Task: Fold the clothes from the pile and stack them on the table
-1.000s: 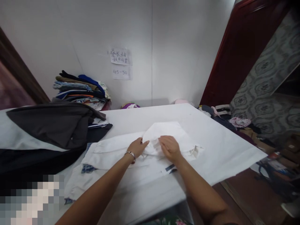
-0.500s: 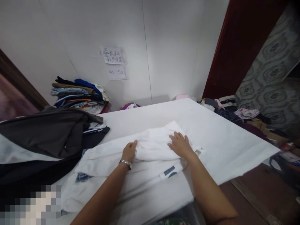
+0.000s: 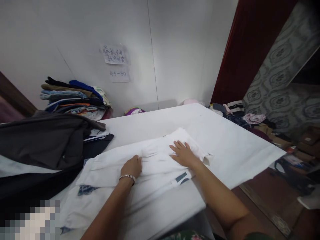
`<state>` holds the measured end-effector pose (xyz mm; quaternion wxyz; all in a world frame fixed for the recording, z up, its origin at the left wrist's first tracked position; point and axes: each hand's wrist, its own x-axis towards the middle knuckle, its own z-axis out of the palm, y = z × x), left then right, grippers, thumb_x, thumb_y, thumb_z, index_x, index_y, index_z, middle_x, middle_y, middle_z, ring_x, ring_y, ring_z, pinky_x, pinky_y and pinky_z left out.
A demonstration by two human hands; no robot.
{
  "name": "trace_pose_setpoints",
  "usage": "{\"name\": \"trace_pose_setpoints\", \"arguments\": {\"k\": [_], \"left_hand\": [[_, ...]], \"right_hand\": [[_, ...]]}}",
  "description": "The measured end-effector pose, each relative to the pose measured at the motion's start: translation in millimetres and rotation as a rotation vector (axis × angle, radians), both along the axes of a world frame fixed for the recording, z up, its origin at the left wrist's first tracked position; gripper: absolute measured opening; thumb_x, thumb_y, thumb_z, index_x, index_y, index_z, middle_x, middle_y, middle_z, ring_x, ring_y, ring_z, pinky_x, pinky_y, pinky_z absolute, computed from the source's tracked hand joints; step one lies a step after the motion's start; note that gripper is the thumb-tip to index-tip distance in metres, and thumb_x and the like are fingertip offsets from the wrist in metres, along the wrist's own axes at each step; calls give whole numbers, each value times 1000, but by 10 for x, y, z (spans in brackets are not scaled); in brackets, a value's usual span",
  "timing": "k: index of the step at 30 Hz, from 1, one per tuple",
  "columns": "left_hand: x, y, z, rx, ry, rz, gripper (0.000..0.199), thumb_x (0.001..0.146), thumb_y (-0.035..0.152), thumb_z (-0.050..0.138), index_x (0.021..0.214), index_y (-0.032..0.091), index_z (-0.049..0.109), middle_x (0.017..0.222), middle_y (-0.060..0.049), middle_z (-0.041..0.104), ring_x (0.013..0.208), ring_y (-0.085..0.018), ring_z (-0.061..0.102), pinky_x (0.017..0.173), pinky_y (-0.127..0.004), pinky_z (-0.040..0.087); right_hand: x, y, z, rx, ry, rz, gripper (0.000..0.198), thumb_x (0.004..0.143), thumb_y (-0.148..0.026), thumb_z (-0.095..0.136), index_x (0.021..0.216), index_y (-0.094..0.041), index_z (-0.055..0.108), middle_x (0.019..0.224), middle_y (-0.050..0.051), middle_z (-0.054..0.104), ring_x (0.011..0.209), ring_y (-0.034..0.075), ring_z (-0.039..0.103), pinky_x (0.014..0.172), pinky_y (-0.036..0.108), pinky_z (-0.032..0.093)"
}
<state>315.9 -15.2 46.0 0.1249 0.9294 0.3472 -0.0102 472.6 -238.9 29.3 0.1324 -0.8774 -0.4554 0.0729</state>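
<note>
A white garment (image 3: 160,154) lies spread across the near part of the white table (image 3: 220,140). Blue plaid cloth (image 3: 86,190) shows at its left side, and a dark printed patch (image 3: 181,177) lies on its near part. My left hand (image 3: 132,166), with a bracelet at the wrist, is curled closed on a fold of the garment near its middle. Farther right, my right hand (image 3: 183,154) rests flat on the fabric with its fingers spread. Creases run through the cloth between the two hands.
Dark grey and black clothes (image 3: 50,136) are heaped on the left of the table. Behind them stands a stack of folded clothes (image 3: 75,100). More clothes (image 3: 237,115) lie beyond the right edge. Paper signs (image 3: 116,55) hang on the wall.
My left hand has shifted a little left and nearer, its fingers now curled down on the cloth. My right hand stays spread on the garment. The view has turned slightly right.
</note>
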Motion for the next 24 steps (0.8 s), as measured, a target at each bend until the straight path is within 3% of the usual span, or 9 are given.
{"name": "trace_pose_setpoints", "arguments": {"k": [3, 6, 9, 11, 14, 17, 20, 24], "left_hand": [[-20, 11, -18, 18, 65, -10, 31, 93, 34, 34, 91, 19, 62, 95, -14, 71, 88, -27, 67, 73, -37, 47], [-50, -41, 82, 90, -105, -35, 32, 91, 35, 39, 107, 18, 62, 110, -14, 69, 100, -27, 64, 83, -39, 49], [-3, -173, 203, 224, -400, -219, 43, 91, 39, 42, 123, 14, 57, 132, -16, 58, 125, -27, 51, 105, -39, 38], [79, -279, 213, 273, -469, -357, 50, 92, 44, 41, 130, 14, 53, 144, -15, 49, 136, -28, 38, 114, -43, 26], [205, -388, 60, 236, -311, -454, 59, 91, 51, 40, 139, 17, 46, 152, -13, 37, 143, -31, 27, 116, -52, 18], [259, -405, -193, 146, -115, -469, 63, 92, 52, 36, 143, 15, 41, 152, -14, 37, 143, -30, 28, 117, -51, 18], [250, -377, -359, 142, -106, -485, 64, 93, 52, 33, 145, 15, 39, 153, -13, 37, 143, -29, 28, 117, -50, 17], [230, -359, -392, 177, -134, -500, 63, 93, 52, 32, 144, 17, 40, 152, -12, 38, 142, -29, 30, 116, -51, 18]], "right_hand": [[-19, 22, -44, -38, 6, -12, 61, 96, -54, 33, 149, -24, 33, 160, 10, 19, 147, 29, 11, 115, 55, 8], [-30, 31, -59, -46, -10, -23, 60, 96, -52, 32, 150, -24, 32, 160, 10, 19, 147, 29, 11, 115, 55, 8], [-30, 43, -76, -51, -38, -28, 59, 97, -50, 34, 149, -24, 33, 159, 11, 20, 147, 29, 12, 115, 55, 9], [-30, 52, -90, -46, -62, -34, 58, 97, -49, 35, 149, -24, 34, 159, 10, 22, 147, 28, 13, 115, 55, 10], [-52, 62, -107, -33, -82, -44, 56, 96, -48, 37, 148, -26, 34, 159, 9, 22, 147, 28, 14, 115, 55, 11], [-125, 48, -114, -23, -89, -71, 55, 96, -44, 39, 148, -24, 35, 159, 9, 23, 147, 28, 15, 115, 54, 13], [-201, 14, -68, -7, -68, -87, 53, 96, -41, 40, 145, -21, 40, 157, 11, 27, 146, 29, 19, 115, 54, 15], [-94, 26, 157, 60, -113, -104, 50, 96, -40, 40, 143, -22, 43, 156, 12, 29, 146, 27, 19, 114, 53, 15]]}}
